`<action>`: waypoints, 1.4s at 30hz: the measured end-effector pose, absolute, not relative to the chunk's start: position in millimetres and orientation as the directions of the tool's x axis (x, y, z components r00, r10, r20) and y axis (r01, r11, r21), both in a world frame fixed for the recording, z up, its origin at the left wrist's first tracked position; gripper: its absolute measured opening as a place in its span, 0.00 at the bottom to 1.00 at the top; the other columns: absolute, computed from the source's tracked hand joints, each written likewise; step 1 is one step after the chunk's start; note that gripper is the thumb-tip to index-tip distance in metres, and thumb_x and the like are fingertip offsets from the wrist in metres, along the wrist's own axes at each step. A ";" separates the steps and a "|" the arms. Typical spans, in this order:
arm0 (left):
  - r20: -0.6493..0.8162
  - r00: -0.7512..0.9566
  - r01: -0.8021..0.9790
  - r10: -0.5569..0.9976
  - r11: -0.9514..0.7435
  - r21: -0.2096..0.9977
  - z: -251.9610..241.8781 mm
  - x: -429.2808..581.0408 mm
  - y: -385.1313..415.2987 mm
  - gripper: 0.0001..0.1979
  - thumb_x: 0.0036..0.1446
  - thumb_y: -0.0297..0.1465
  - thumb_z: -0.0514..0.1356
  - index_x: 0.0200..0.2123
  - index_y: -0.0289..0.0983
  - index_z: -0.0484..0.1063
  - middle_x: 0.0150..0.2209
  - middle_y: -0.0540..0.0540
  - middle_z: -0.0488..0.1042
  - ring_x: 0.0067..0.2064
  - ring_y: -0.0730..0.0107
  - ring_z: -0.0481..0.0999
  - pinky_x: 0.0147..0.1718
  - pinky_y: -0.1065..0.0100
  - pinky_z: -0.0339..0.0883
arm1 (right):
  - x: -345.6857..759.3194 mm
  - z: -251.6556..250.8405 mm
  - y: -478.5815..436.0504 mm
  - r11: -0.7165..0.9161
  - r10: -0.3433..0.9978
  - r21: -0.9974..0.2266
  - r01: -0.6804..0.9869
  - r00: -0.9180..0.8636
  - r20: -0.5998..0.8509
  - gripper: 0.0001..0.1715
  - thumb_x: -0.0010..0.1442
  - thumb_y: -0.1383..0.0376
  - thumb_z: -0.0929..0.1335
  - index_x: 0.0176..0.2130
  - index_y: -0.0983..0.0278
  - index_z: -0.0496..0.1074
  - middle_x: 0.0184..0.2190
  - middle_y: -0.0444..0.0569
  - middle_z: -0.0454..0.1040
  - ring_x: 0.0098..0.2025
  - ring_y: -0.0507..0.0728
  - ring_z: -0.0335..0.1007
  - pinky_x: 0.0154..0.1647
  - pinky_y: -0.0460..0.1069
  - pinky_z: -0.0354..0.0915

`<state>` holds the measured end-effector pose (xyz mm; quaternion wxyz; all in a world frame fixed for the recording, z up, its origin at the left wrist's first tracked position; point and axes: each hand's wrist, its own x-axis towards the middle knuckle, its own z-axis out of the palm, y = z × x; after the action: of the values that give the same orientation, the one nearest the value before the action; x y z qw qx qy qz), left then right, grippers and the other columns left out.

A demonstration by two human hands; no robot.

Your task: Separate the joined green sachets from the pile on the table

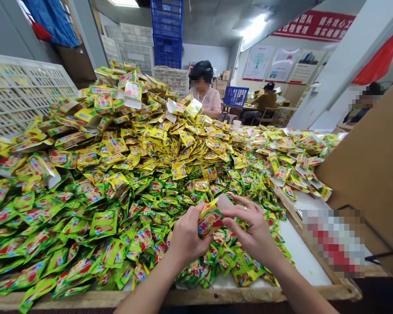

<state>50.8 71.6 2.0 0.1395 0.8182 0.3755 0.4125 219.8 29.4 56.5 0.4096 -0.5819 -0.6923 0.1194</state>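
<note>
A small yellow printed carton (210, 221) with a raised white end flap is held up over the heap in front of me. My left hand (190, 233) wraps round its left side, thumb and fingers closed on it. At the carton's open right end, my right hand (249, 224) has its thumb and fingers on the end and flap; its other fingers are partly spread. The inside of the carton is hidden from me. Below both hands lie many green sachets (105, 223) with red and yellow print, heaped on the table.
Yellow sachets (183, 139) and unfilled-looking cartons (132, 93) pile up behind. More cartons (301, 161) lie at right, beyond a wooden strip (294, 213). A white crate (26, 93) stands left, a cardboard sheet (363, 174) right. A co-worker (209, 98) sits across; others are farther back.
</note>
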 end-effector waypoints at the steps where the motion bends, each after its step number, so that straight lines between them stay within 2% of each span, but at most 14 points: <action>1: 0.574 0.393 0.497 0.719 -0.691 0.525 1.1 51.0 71.6 0.28 0.46 0.28 0.59 0.52 0.38 0.57 0.42 0.42 0.73 0.41 0.60 0.76 0.39 0.63 0.72 | 218.5 57.7 27.7 0.286 0.924 -0.639 0.713 -0.030 0.380 0.09 0.55 0.55 0.69 0.34 0.52 0.78 0.36 0.47 0.80 0.54 0.69 0.63 0.57 0.71 0.41; 4: 0.564 0.458 0.488 0.687 -0.725 0.487 -3.0 51.5 71.6 0.28 0.45 0.28 0.58 0.52 0.37 0.58 0.41 0.42 0.73 0.41 0.59 0.76 0.38 0.62 0.72 | 214.4 56.0 25.7 0.244 0.960 -0.641 0.728 -0.087 0.266 0.08 0.54 0.57 0.70 0.28 0.55 0.77 0.30 0.45 0.79 0.45 0.65 0.70 0.58 0.71 0.42; 8: 0.502 0.535 0.473 0.680 -0.733 0.488 -4.7 51.8 71.5 0.28 0.44 0.26 0.59 0.52 0.36 0.60 0.41 0.42 0.73 0.41 0.58 0.75 0.40 0.60 0.71 | 216.4 47.0 29.8 0.204 0.979 -0.781 0.591 -0.115 0.169 0.14 0.56 0.55 0.67 0.27 0.60 0.78 0.23 0.43 0.77 0.29 0.56 0.70 0.49 0.58 0.61; 11: 0.489 0.514 0.417 0.705 -0.703 0.576 0.2 51.9 71.7 0.27 0.46 0.29 0.62 0.52 0.38 0.61 0.44 0.42 0.72 0.44 0.58 0.74 0.44 0.58 0.69 | 221.6 43.6 32.0 0.149 0.986 -0.904 0.402 -0.128 0.105 0.18 0.55 0.52 0.68 0.29 0.63 0.79 0.26 0.46 0.79 0.31 0.58 0.73 0.40 0.53 0.67; 14: 0.432 0.378 0.306 0.819 -0.551 0.776 5.6 52.3 71.8 0.32 0.50 0.37 0.63 0.56 0.39 0.56 0.50 0.40 0.69 0.49 0.58 0.72 0.48 0.58 0.67 | 222.9 43.3 30.9 0.094 0.995 -0.964 0.247 0.015 0.101 0.20 0.53 0.50 0.69 0.35 0.63 0.79 0.32 0.50 0.80 0.38 0.61 0.74 0.43 0.55 0.68; 17: 0.265 0.379 0.106 0.886 -0.327 0.939 6.0 53.8 70.7 0.27 0.57 0.41 0.57 0.56 0.39 0.51 0.45 0.41 0.72 0.38 0.66 0.76 0.38 0.63 0.71 | 218.6 41.2 29.7 0.050 0.997 -0.991 0.125 0.056 0.057 0.22 0.51 0.48 0.70 0.37 0.62 0.78 0.37 0.51 0.80 0.42 0.62 0.74 0.48 0.57 0.67; 21: 0.170 0.375 0.019 0.912 -0.190 0.982 2.9 57.1 68.8 0.20 0.59 0.44 0.54 0.49 0.40 0.55 0.32 0.50 0.74 0.21 0.76 0.70 0.22 0.71 0.66 | 212.1 34.8 31.6 -0.059 0.997 -0.998 -0.023 -0.059 -0.058 0.23 0.48 0.48 0.72 0.37 0.61 0.77 0.39 0.51 0.80 0.42 0.60 0.75 0.53 0.59 0.64; 25: 0.110 0.368 0.036 0.923 -0.133 0.991 3.4 58.9 69.6 0.19 0.58 0.44 0.55 0.47 0.40 0.56 0.29 0.52 0.73 0.15 0.79 0.64 0.15 0.74 0.61 | 214.0 26.8 30.3 -0.091 0.994 -0.994 -0.064 -0.064 -0.087 0.23 0.47 0.47 0.73 0.37 0.60 0.77 0.40 0.51 0.79 0.45 0.61 0.74 0.54 0.60 0.62; 27: 0.135 0.376 0.029 0.917 -0.157 0.987 3.6 59.5 70.4 0.19 0.57 0.42 0.57 0.46 0.40 0.56 0.32 0.51 0.74 0.20 0.76 0.70 0.21 0.72 0.66 | 217.3 24.2 26.1 -0.123 0.991 -0.988 -0.090 -0.065 -0.118 0.24 0.47 0.47 0.73 0.38 0.60 0.77 0.42 0.51 0.79 0.48 0.62 0.72 0.56 0.60 0.61; 30: 0.211 0.379 -0.036 0.901 -0.214 0.976 2.0 61.5 69.7 0.24 0.53 0.38 0.63 0.48 0.40 0.55 0.38 0.48 0.75 0.36 0.69 0.77 0.36 0.68 0.71 | 219.5 25.3 20.7 -0.173 0.983 -0.977 -0.128 -0.086 -0.163 0.25 0.47 0.48 0.73 0.41 0.59 0.77 0.44 0.51 0.78 0.52 0.61 0.70 0.58 0.59 0.58; 34: 0.240 0.340 -0.046 0.909 -0.239 0.970 -0.1 64.2 67.6 0.23 0.55 0.38 0.60 0.49 0.41 0.54 0.39 0.47 0.75 0.37 0.68 0.77 0.37 0.66 0.71 | 213.8 30.0 28.4 -0.108 0.993 -0.985 -0.134 -0.056 -0.101 0.24 0.48 0.47 0.72 0.39 0.60 0.76 0.41 0.50 0.79 0.48 0.61 0.72 0.56 0.58 0.61; 38: 0.279 0.259 0.102 0.925 -0.313 0.944 4.1 61.7 69.1 0.14 0.57 0.37 0.57 0.43 0.40 0.58 0.35 0.49 0.75 0.36 0.68 0.76 0.37 0.67 0.69 | 212.0 22.9 39.4 0.058 0.969 -0.993 0.106 0.232 0.081 0.24 0.46 0.48 0.72 0.35 0.64 0.75 0.35 0.53 0.78 0.41 0.62 0.73 0.50 0.60 0.65; 40: 0.271 0.268 0.086 0.924 -0.303 0.949 6.2 60.0 69.4 0.13 0.56 0.37 0.57 0.42 0.40 0.59 0.34 0.50 0.74 0.35 0.69 0.75 0.35 0.68 0.68 | 214.3 15.7 36.4 0.109 0.883 -0.967 0.231 0.424 0.201 0.29 0.43 0.52 0.75 0.43 0.63 0.72 0.41 0.53 0.76 0.43 0.62 0.72 0.50 0.59 0.65; 42: 0.243 0.317 0.024 0.917 -0.263 0.964 6.6 59.2 68.3 0.14 0.55 0.38 0.58 0.42 0.39 0.59 0.34 0.50 0.74 0.34 0.69 0.75 0.35 0.69 0.69 | 217.9 9.4 28.8 0.104 0.879 -0.978 0.181 0.443 0.176 0.37 0.43 0.53 0.75 0.50 0.60 0.67 0.44 0.52 0.75 0.42 0.60 0.73 0.44 0.55 0.69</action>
<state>59.2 68.3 6.6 0.4870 0.6492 0.3622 0.4584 217.9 28.8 9.4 0.5989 -0.6024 -0.4400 0.2912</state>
